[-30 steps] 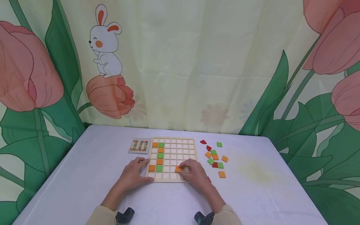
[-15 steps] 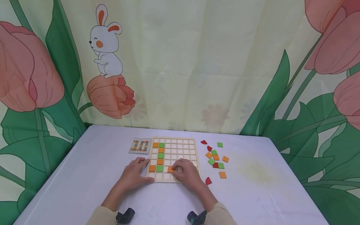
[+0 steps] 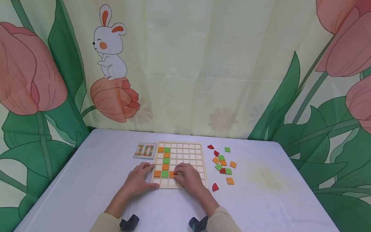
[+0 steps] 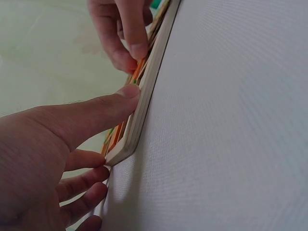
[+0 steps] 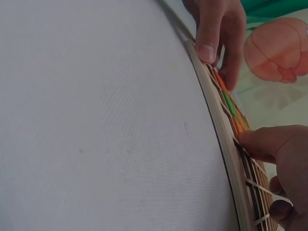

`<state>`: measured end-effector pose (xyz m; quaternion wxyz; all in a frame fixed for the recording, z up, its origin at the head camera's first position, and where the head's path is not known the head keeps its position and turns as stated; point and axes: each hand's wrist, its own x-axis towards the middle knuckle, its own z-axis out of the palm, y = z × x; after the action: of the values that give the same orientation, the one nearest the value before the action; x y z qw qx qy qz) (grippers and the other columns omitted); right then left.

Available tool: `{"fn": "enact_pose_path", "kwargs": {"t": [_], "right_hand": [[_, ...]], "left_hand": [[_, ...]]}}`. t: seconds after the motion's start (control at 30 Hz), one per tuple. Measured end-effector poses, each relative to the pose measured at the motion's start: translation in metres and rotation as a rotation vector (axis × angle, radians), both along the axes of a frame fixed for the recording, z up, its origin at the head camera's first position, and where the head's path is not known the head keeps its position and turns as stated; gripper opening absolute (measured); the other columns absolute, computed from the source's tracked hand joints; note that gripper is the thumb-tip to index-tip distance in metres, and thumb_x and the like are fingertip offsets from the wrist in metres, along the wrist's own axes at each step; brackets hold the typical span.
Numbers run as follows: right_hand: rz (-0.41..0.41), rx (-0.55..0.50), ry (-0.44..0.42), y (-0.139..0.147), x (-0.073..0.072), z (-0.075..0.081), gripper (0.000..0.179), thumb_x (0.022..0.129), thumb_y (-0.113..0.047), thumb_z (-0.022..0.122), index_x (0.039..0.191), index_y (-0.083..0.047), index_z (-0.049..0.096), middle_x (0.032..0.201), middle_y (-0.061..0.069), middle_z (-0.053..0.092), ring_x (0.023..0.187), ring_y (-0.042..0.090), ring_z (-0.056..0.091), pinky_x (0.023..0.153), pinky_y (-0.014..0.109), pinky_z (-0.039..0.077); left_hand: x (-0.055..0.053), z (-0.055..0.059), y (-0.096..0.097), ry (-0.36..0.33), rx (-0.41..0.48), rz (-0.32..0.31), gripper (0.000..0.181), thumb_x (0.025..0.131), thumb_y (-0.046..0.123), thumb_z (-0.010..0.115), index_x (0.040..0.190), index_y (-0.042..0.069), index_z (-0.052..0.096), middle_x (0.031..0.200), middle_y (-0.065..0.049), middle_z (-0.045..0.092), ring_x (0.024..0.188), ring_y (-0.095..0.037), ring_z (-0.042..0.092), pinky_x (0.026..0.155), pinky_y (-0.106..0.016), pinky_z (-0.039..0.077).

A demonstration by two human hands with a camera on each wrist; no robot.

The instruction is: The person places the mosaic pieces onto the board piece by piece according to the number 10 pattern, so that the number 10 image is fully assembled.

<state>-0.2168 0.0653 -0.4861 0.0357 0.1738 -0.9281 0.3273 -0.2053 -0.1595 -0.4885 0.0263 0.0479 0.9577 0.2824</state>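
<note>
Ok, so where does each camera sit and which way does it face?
Head: on the person's head, facing forward and down at the wooden grid board; both forearms, the left grip and the right grip show.
Left wrist: on that wrist, facing rightward along the board's near edge; left grip up close, right grip beyond.
Right wrist: on that wrist, facing leftward along the same edge; right grip up close, left grip beyond.
Shared: both wrist views show both grips and that edge from opposite ends.

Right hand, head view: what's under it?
Grid board shows around the right hand, with part of a pinched orange tile; whatever lies directly beneath is covered.
</note>
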Motion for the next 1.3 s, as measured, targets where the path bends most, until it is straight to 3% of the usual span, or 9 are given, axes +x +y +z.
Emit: {"fn": "enact_pose_path", "kwargs": {"t": [0.67, 1.3], "right_hand": [[-0.065, -0.024, 0.002, 0.025, 0.007, 0.000, 0.017, 0.085, -0.022, 0.072, 0.102, -0.021, 0.075, 0.105, -0.007, 0.069, 0.105, 0.015, 0.062, 0.094, 0.040, 0.051], [-0.203, -0.042, 0.005, 0.065, 0.008, 0.003, 0.017, 0.084, -0.020, 0.075, 0.101, -0.020, 0.074, 0.106, -0.006, 0.067, 0.108, 0.017, 0.061, 0.092, 0.037, 0.053]], "left_hand": [[0.002, -0.002, 0.001, 0.020, -0.001, -0.020, 0.091, 0.064, 0.049, 0.086, 0.142, 0.016, 0.050, 0.137, -0.009, 0.050, 0.122, -0.029, 0.047, 0.101, -0.054, 0.040], [0.001, 0.001, -0.002, 0.026, -0.014, -0.032, 0.091, 0.064, 0.051, 0.085, 0.140, 0.014, 0.051, 0.137, -0.009, 0.050, 0.123, -0.030, 0.047, 0.100, -0.056, 0.039]]}}
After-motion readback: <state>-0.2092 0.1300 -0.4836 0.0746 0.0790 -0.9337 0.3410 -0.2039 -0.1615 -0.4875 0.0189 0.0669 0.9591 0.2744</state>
